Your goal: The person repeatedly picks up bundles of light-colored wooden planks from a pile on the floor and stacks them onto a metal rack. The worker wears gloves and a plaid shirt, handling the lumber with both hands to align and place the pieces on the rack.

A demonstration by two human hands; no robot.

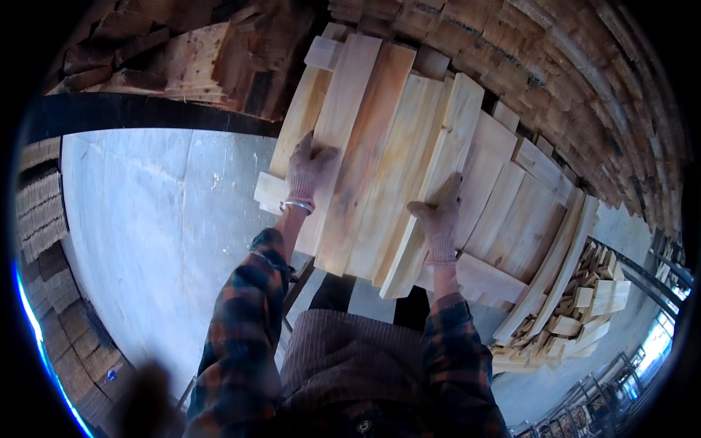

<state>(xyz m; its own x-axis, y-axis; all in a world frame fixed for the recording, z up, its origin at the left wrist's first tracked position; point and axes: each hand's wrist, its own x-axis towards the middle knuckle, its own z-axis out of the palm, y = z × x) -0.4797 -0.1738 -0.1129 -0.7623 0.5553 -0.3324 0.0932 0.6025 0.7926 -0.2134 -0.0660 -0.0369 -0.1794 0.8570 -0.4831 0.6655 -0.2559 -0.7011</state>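
Pale wooden boards (391,157) lie side by side in front of me. My left hand (304,171), in a light glove, rests on the boards at the left, its thumb spread away from the fingers. One thick board (461,109) sits higher than those around it, tilted up to the right. My gloved right hand (439,219) is at this board's right edge, thumb over its face and fingers along the far side. The undersides of both hands are hidden.
Stacked rough timber (540,66) fills the far right, with more wood (182,62) above a dark beam (168,111) at far left. Short offcuts (577,314) are heaped at the right. Pale floor (139,219) shows at left, stacked boards (40,212) beyond it.
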